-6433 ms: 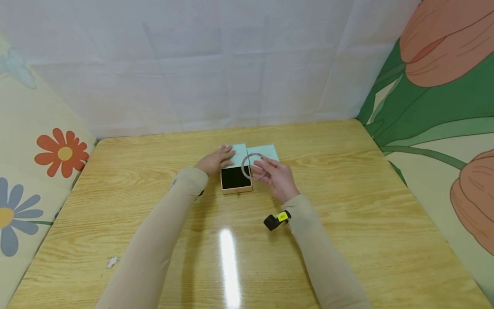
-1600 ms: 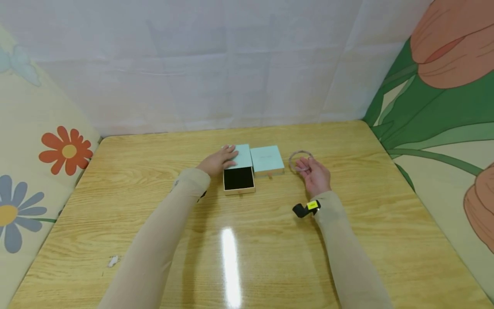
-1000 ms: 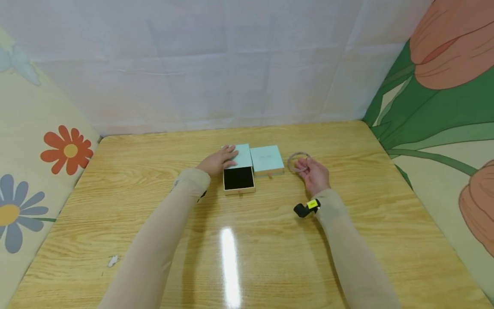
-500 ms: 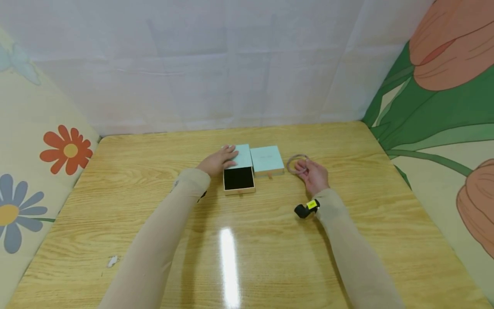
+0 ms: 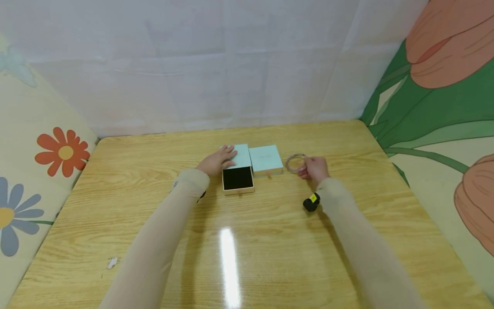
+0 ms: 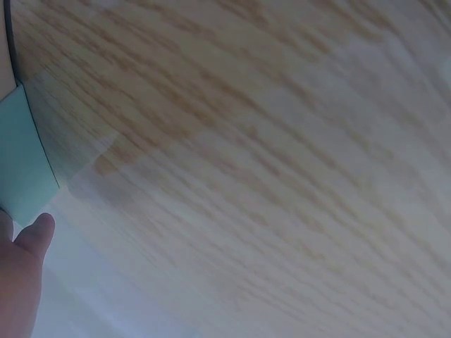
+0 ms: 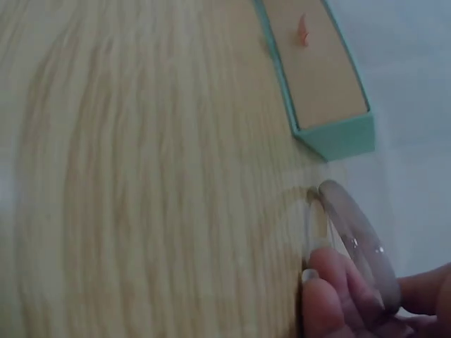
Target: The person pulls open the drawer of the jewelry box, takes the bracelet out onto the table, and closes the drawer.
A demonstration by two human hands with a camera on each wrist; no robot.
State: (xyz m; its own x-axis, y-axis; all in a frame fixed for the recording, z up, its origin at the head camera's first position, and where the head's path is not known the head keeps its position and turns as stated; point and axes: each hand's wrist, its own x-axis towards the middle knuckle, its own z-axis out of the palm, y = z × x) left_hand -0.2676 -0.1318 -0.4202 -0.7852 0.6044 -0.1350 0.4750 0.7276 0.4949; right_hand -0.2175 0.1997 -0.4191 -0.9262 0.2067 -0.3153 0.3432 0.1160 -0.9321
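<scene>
My right hand (image 5: 315,168) pinches a pale, greyish-pink bangle (image 5: 287,166) by its right side, low over the table to the right of the boxes. In the right wrist view, the bangle (image 7: 356,229) tilts between thumb and fingers; whether its lower edge touches the wood I cannot tell. My left hand (image 5: 216,162) lies with spread fingers on the left mint-green box (image 5: 243,155). That box's drawer (image 5: 238,178), lined in black, is pulled out toward me, with nothing seen inside. A finger (image 6: 36,236) shows by the box corner in the left wrist view.
Beside the left box sits a second mint-green box (image 5: 266,158), closed, with a small orange pull tab (image 5: 269,174). A white cloth (image 5: 247,86) hangs behind the wooden table (image 5: 270,244). A torn whitish spot (image 5: 112,262) marks the table at front left.
The bangle has gone from above the boxes to their right, then sunk toward the table. My right hand has turned from palm-up to back-up. My left hand has stayed on the box.
</scene>
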